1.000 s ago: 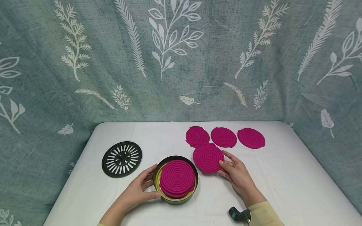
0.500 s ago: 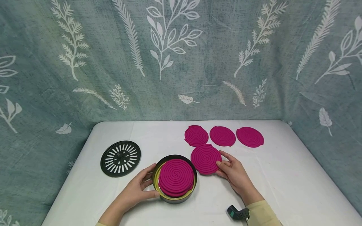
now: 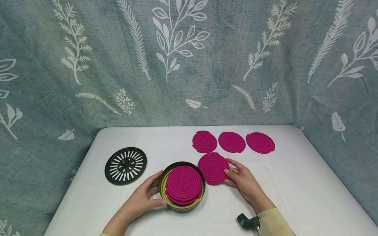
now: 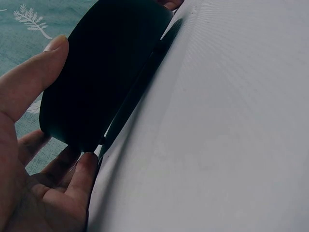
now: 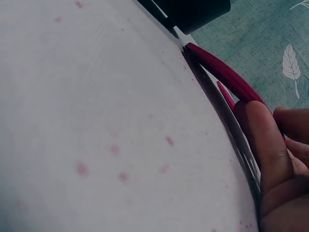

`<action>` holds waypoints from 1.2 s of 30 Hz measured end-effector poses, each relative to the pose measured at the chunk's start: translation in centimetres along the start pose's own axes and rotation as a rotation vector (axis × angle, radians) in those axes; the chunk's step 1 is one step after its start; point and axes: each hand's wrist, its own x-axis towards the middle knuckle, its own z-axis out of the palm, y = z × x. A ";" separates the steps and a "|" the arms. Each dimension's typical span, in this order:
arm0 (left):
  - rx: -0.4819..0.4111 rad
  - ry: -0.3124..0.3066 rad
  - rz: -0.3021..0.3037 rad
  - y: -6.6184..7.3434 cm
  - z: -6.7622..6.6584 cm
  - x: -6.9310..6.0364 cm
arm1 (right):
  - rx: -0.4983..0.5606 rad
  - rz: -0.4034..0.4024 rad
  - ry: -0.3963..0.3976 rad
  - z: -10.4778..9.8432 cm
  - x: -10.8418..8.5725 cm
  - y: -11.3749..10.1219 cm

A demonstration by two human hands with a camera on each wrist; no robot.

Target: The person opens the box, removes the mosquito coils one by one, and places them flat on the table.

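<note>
My left hand (image 3: 145, 198) grips the left side of a round black holder (image 3: 183, 209) with a yellow lining. Thumb in front and fingers behind, it also shows against the dark wall of the holder in the left wrist view. Stacked inside are magenta spiral coasters (image 3: 183, 183); how many lie below the top is hidden. To the right of the holder, my right hand (image 3: 243, 180) pinches the right edge of another magenta coaster (image 3: 213, 167) between thumb and fingers. The right wrist view catches this held coaster (image 5: 224, 72) edge-on, tilted above the table.
Three more magenta coasters lie in a row near the back edge: a left one (image 3: 204, 142), a middle one (image 3: 232, 142) and a right one (image 3: 260, 143). A black slotted disc (image 3: 125, 166) lies at the left on the white table (image 3: 307, 183).
My right hand has drawn the pinched coaster slightly towards me and to the left, away from the back row. The left hand keeps its grip on the holder, and the view has shifted a little.
</note>
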 end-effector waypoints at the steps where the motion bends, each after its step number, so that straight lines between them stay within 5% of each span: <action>1: 0.000 -0.001 0.000 0.0 0.0 0.0 | 0.002 0.000 -0.001 0.0 0.0 0.0; 10: -0.003 -0.002 0.008 -0.2 0.0 0.0 | -0.015 0.021 -0.025 -0.1 -0.4 -0.2; 28: -0.012 -0.004 0.018 0.1 0.0 0.0 | -0.266 -0.060 0.049 -0.3 -2.5 -1.2; 36: -0.017 -0.009 0.023 0.1 0.0 0.0 | -0.253 -0.064 0.062 -0.4 -3.1 -1.2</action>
